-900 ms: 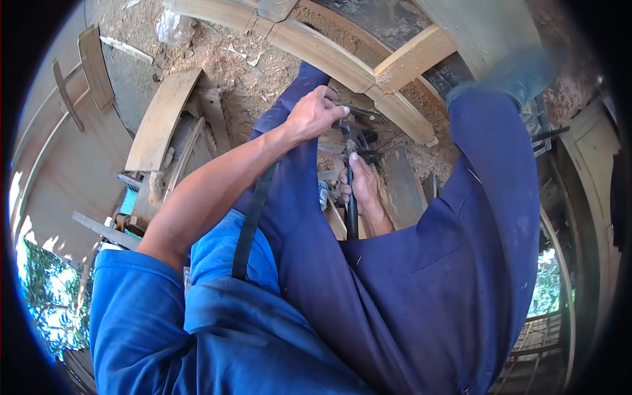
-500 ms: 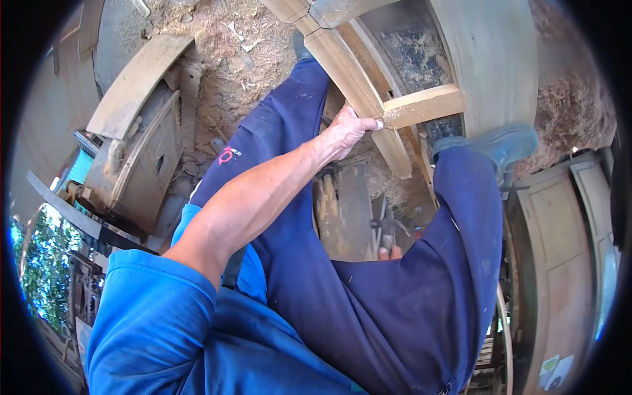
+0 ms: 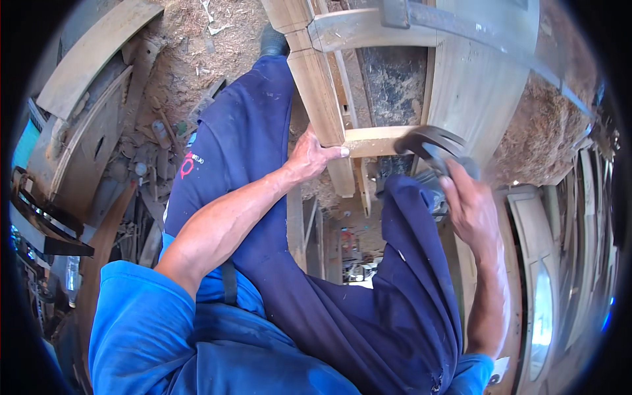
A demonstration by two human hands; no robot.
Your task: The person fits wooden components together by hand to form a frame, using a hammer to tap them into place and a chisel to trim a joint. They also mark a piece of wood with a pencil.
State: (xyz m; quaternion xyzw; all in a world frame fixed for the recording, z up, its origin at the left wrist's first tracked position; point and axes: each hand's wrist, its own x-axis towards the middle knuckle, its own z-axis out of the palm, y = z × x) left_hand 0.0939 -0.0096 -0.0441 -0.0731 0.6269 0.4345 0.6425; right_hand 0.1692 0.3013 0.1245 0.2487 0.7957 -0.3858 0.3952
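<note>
My left hand presses against a curved pale wooden frame piece, fingers on it where a short cross rail joins. My right hand grips a dark power tool with a round guard, blurred, held at the cross rail's right end beside a wide wooden panel. My legs in dark blue trousers straddle the frame, and one dark shoe rests on the sawdust floor.
Sawdust and wood scraps cover the ground. Curved wooden parts and clutter lie at the left. A long metal clamp bar crosses the frame at the top. Panelled door pieces stand at the right.
The view has swung over the frame. My left hand has stayed on the curved piece. My right hand, low between my legs before, has come up at the right with the power tool.
</note>
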